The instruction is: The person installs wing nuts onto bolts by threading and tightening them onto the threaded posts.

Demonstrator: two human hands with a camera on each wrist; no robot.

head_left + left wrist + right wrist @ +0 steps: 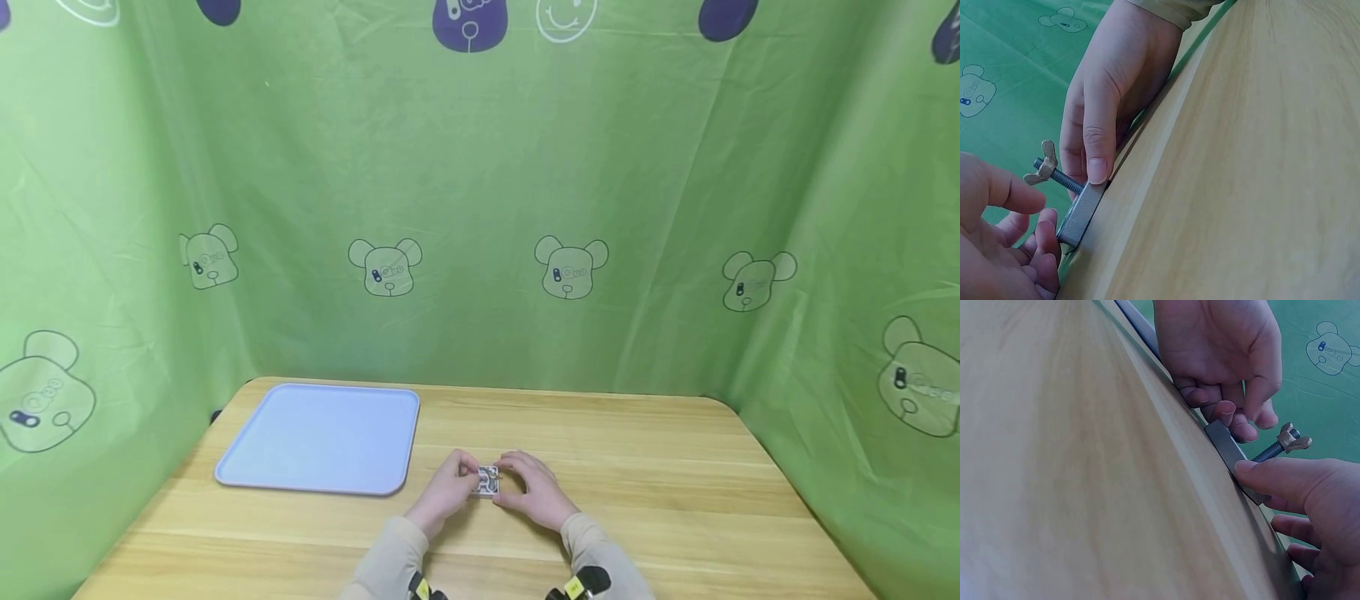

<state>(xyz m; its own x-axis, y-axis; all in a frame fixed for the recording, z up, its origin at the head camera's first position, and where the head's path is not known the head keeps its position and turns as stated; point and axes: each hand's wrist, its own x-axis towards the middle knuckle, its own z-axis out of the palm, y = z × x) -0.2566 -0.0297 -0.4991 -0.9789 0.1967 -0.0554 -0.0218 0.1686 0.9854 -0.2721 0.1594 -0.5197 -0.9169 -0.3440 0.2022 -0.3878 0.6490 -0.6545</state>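
Observation:
A small grey metal block (488, 480) with a dark-and-light pattern on its upper face lies on the table between both hands. A threaded bolt (1067, 180) rises from it and carries a brass-coloured wing nut (1294, 439). My right hand (538, 490) grips the block, thumb on its near side and fingertips at the far side. At the block's left end is my left hand (448, 486), its fingers loosely bent. One fingertip seems to touch the block's end; thumb and index finger stand apart from the wing nut in the left wrist view.
A light blue rectangular tray (322, 437) lies at the back left of the wooden table (675, 500). Green printed curtains (480, 333) enclose the table at the back and both sides.

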